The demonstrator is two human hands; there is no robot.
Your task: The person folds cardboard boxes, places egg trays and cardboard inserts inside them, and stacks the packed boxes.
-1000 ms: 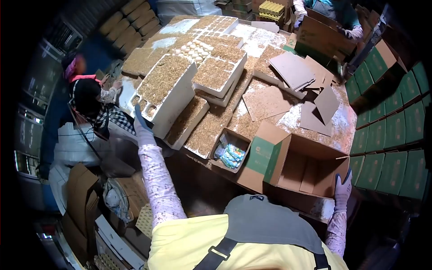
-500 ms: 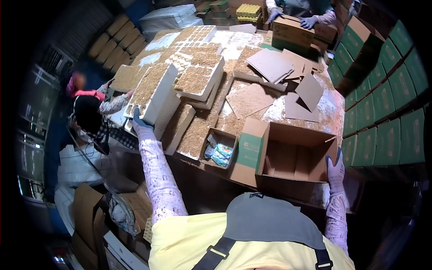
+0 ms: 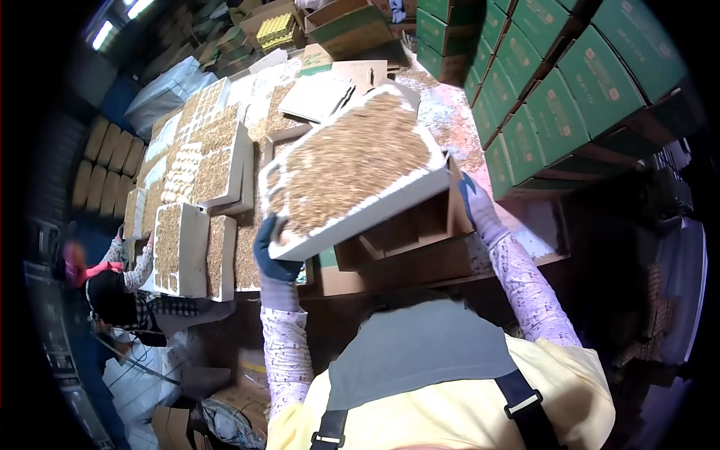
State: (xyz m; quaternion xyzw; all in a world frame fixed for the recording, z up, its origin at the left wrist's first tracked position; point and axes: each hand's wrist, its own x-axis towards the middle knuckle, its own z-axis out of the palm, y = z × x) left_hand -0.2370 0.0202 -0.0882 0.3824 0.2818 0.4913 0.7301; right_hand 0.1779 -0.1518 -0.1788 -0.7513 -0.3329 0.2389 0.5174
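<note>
My left hand (image 3: 274, 251), in a blue-palmed glove, grips the near left corner of a white foam tray (image 3: 360, 222) filled with brown husks. The tray is tilted and hangs over an open cardboard box (image 3: 405, 231), hiding much of it. My right hand (image 3: 480, 206) is at the right wall of that box, close to the tray's right end, with its fingers pointing up along the cardboard.
Other husk-filled foam trays (image 3: 193, 247) and pale eggs (image 3: 182, 171) lie at the left, where a co-worker (image 3: 109, 296) reaches in. Loose cardboard sheets (image 3: 319, 96) are behind the tray. Green cartons (image 3: 555, 116) are stacked at the right. Yellow egg trays (image 3: 276, 31) stand at the back.
The view has turned right. My left hand has brought a foam tray from the left stack to above the open box. My right hand has stayed at the box's right side.
</note>
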